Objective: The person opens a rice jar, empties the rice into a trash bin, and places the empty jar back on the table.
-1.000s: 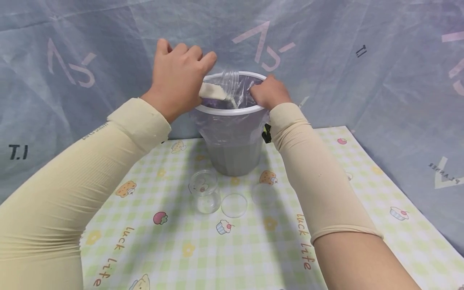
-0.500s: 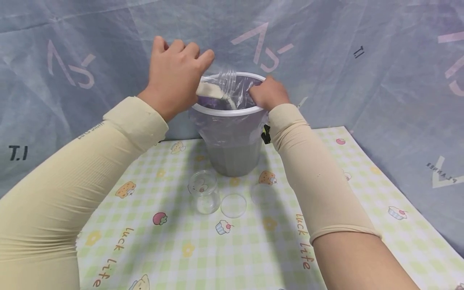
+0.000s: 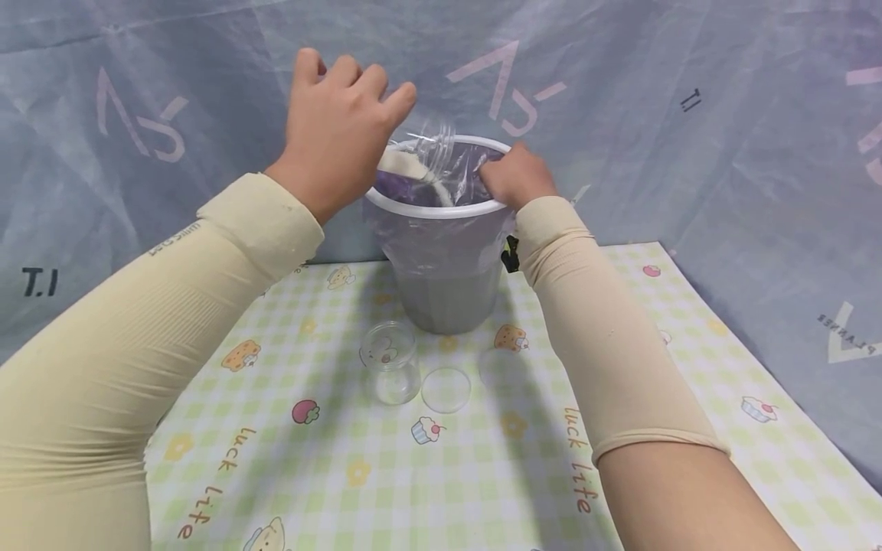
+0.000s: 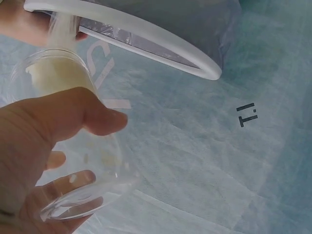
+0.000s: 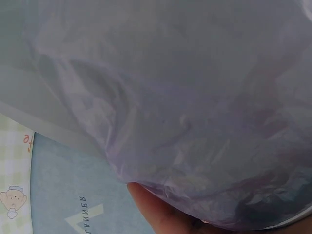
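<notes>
My left hand [image 3: 338, 134] grips a clear plastic jar [image 4: 109, 156], its thumb and fingers wrapped round the sides. The jar is tilted mouth-down over a grey trash bin [image 3: 448, 295], and pale, fine-grained contents [image 4: 58, 73] stream from it into the bin. A thin, see-through purplish liner bag [image 5: 161, 126] is folded over the white rim [image 3: 441, 211]. On the bin's right side, my right hand [image 3: 520, 176] holds the rim and liner, with its fingers over the inside edge. The right wrist view shows only part of that hand against the bag.
In front of the bin, another clear jar [image 3: 394, 375] stands on the checked tablecloth [image 3: 475, 474]. Beside it lies a clear round lid [image 3: 445, 390], with a fainter clear disc [image 3: 501, 369] to the right. A dark object [image 3: 510, 254] shows behind the bin. Grey-blue cloth [image 3: 620, 138] hangs behind.
My left hand has risen a little, lifting and tipping the jar more, so more of its clear wall shows above the pale contents. The right hand stays at the rim.
</notes>
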Tool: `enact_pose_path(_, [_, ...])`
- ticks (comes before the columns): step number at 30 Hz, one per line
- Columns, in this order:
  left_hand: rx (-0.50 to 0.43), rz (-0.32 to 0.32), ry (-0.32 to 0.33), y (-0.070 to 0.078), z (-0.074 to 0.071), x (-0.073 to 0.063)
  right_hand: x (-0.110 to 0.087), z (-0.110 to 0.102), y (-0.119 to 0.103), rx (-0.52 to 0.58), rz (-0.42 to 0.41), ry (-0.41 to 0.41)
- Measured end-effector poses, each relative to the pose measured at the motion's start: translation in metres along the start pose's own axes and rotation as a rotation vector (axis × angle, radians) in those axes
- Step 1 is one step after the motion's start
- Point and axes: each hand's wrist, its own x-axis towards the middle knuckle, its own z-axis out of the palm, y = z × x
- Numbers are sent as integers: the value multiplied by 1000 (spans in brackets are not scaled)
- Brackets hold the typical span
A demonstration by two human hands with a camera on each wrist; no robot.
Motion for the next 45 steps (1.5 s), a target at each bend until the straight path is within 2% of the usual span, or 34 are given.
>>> enact_pose_path(8, [8,-2,-25,2,-2,4,0,-2,2,-9,-7,4])
enact_pose_path(18, [74,51,53,4,1,8,1,-1,4,-4,-3,15])
enact_pose_path(25, [191,121,84,10,1,13,1,-1,5,-11,-8,26])
enact_pose_path(36, [395,310,117,11,8,14,1,-1,4,-6,-8,29])
enact_pose_path(41, [401,387,139,14,15,13,1,-3,5,0,-4,31])
enact_pose_path(45, [370,384,151,16,21,12,1,-3,6,-3,-4,36])
